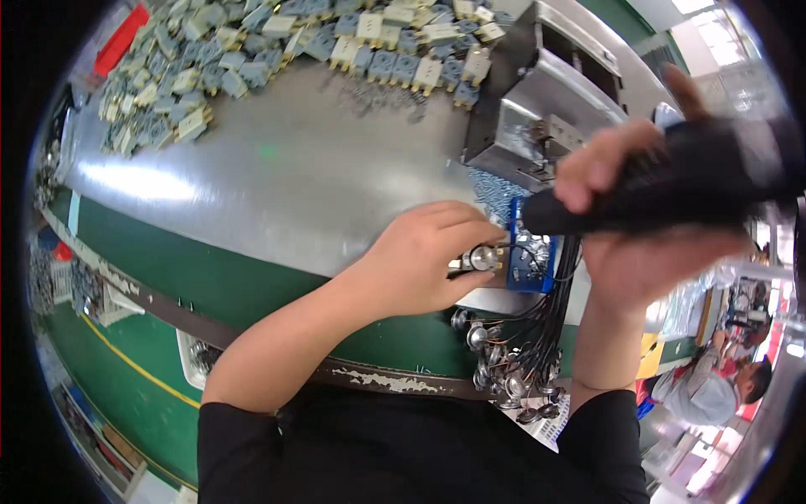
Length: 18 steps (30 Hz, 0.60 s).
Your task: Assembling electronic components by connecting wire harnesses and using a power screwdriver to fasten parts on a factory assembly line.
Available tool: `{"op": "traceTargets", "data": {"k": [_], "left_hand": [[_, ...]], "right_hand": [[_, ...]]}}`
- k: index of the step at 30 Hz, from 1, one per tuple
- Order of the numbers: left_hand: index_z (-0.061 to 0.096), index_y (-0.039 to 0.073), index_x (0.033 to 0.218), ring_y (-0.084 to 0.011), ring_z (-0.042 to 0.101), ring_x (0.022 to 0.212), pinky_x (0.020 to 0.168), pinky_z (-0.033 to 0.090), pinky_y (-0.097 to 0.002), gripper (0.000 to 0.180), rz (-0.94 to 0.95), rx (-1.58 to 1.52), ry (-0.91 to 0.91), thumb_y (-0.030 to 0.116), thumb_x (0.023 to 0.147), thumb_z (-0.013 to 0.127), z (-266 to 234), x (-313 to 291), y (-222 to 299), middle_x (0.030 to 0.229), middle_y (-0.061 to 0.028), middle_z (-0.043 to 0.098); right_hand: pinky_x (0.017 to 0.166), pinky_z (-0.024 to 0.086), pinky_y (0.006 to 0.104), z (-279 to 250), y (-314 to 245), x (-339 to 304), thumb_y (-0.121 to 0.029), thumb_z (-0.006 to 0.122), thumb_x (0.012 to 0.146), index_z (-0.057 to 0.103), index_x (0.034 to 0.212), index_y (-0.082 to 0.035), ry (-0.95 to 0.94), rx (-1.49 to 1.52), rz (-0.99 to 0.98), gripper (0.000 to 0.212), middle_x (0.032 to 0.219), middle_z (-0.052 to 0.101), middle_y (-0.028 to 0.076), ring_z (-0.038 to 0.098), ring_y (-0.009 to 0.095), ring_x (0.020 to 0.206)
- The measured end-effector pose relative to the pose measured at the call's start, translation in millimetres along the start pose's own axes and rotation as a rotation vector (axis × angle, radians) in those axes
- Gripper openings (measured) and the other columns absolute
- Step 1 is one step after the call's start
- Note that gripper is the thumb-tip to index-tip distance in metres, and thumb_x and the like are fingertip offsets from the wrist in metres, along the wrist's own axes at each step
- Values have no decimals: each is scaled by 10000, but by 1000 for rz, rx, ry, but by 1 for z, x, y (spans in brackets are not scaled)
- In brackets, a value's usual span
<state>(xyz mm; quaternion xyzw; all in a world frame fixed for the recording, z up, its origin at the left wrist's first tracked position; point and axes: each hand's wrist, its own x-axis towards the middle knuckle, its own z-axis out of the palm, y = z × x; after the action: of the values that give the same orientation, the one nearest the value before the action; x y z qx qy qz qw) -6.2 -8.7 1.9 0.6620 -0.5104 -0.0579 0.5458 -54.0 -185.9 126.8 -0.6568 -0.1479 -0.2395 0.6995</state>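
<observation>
the left hand (420, 260) pinches a small round metal part (482, 257) at the blue fixture (529, 260) on the steel bench (294, 176). the right hand (646, 227) grips a black driver (672, 181) – tip over that fixture (wired parts (512, 361) hang below).

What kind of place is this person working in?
Most likely a factory assembly bench. A heap of small blue and cream plastic parts lies on a metal worktop, the right hand grips a black power tool, and the left hand steadies a round metal part beside a blue fixture.
</observation>
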Motion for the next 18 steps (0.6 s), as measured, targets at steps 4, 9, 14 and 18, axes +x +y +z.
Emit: {"op": "traceTargets", "data": {"k": [4,9,14,18], "left_hand": [[758,93,1029,-279,758,956,995,608,-473,342,226,96,95,127,730,919,7,1,4,1011,-76,774],[769,79,1001,-283,771,1015,1002,607,-471,305,174,57,5,126,748,931,9,-9,12,1036,-88,787],[775,69,989,-296,768,1081,1032,595,-478,304,107,70,-3,116,740,940,6,-11,16,1038,-99,797],[772,54,1000,-290,784,1008,983,615,-458,341,179,117,61,122,722,958,9,-13,19,1003,-101,799]], "right_hand": [[885,554,370,-8,-18,-4,-859,453,939,254,1614,42,1,-378,252,1143,1006,663,138,692,242,932],[1038,503,385,-20,-23,-24,-588,544,1074,382,1562,67,-31,-360,235,833,1171,693,149,650,232,1165],[988,534,422,-27,-64,-39,-185,777,878,675,1270,52,-385,-1059,355,469,1139,703,215,671,384,1101],[1011,540,472,-27,-41,-78,-139,794,827,678,1271,28,-633,-938,404,487,1149,706,207,663,413,1144]]}}
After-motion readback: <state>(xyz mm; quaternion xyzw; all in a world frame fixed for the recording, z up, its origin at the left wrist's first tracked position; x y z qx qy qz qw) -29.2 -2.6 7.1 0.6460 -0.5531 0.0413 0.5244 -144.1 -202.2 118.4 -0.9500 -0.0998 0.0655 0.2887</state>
